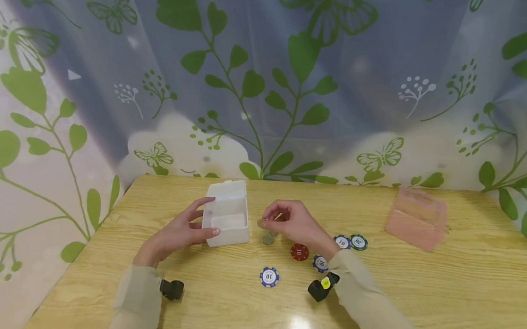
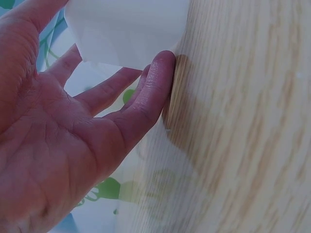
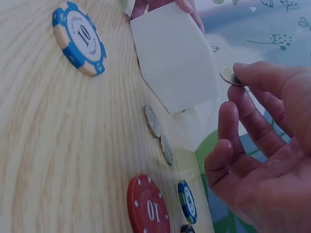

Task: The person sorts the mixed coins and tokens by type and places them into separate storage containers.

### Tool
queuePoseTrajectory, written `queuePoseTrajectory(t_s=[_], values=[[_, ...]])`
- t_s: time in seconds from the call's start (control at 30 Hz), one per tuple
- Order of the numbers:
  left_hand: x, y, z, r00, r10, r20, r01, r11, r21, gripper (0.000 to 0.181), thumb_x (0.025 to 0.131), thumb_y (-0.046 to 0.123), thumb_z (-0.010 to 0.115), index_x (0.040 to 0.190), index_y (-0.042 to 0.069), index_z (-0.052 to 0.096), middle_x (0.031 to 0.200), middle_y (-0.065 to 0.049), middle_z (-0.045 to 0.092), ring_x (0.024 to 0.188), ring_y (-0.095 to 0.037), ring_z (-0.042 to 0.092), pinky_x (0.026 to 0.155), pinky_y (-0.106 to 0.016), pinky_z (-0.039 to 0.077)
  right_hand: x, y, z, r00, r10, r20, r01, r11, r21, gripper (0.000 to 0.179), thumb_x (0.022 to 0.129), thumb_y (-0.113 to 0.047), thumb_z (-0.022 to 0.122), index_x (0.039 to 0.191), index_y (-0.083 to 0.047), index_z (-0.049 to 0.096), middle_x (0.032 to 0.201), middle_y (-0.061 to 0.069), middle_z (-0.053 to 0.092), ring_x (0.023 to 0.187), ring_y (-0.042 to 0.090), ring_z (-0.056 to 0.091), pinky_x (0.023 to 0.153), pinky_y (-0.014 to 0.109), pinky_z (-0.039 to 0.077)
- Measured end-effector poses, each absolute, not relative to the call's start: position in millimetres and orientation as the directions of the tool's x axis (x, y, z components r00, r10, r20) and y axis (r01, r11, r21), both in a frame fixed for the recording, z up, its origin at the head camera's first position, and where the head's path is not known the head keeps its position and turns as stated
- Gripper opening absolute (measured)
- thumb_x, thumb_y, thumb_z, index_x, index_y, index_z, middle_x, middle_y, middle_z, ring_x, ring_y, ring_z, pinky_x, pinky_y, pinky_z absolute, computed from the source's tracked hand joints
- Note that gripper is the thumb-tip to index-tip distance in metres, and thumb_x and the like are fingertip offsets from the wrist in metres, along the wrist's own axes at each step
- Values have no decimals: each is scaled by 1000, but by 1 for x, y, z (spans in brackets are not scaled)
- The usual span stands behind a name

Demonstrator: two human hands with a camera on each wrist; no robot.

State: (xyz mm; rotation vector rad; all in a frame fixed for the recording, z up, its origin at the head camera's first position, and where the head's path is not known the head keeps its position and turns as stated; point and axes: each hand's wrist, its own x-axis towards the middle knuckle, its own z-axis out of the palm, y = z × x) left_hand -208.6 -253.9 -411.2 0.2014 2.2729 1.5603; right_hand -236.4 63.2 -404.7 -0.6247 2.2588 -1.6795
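Note:
A white plastic box [image 1: 228, 236] with its lid [image 1: 228, 191] raised stands on the wooden table. My left hand [image 1: 181, 230] grips the box from the left, thumb at the near side and forefinger toward the back; in the left wrist view, fingers [image 2: 146, 97] touch its white wall. To the right of the box, my right hand [image 1: 294, 222] pinches a coin [image 3: 229, 76] between thumb and forefinger, raised above the table. Two more coins, one nearer [image 3: 152, 121] and one farther [image 3: 166, 149], lie beneath that hand, close together.
Poker chips lie around the right forearm: a red one [image 1: 299, 252], a blue one [image 1: 269, 277] toward the front, another blue one [image 1: 320, 263] by the wrist, and a blue [image 1: 342, 242] and dark green [image 1: 359, 242] pair. A translucent pink case [image 1: 414, 222] stands at the right.

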Motion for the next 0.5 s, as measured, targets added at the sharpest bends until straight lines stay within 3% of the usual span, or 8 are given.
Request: queuePoseTrajectory(t_s=[0.5], values=[[-209,-254,-412,-919,325,-224,-95,369,925,85,94,28,77,160,33,23,161,-14,33,134,-35,53,95,-37,55,-237,55,-402,-870,-487,77,-213,230,-949,12,91,-18,78,98,-10,72,98,5,70,86,20,66,77,30,55]])
